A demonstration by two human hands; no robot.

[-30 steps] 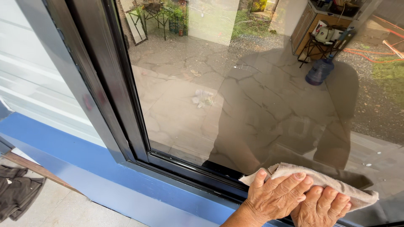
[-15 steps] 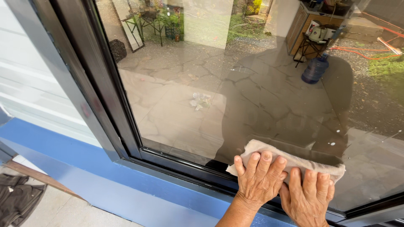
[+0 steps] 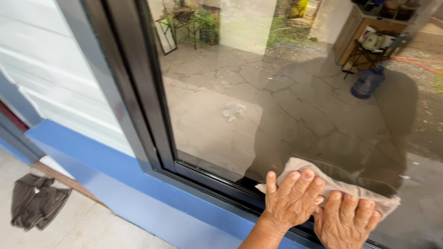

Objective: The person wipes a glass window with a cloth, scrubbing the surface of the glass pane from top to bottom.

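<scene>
flat fingers (image 3: 300,184) on beige cloth (image 3: 341,186)

Pale tiled floor (image 3: 87,228), crumpled dark cloth (image 3: 37,200) lying on it

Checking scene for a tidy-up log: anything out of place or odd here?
One thing: a dark cloth lies crumpled on the floor tiles at lower left, away from the window. Otherwise both hands, left hand and right hand, press a beige rag flat on the glass.
</scene>
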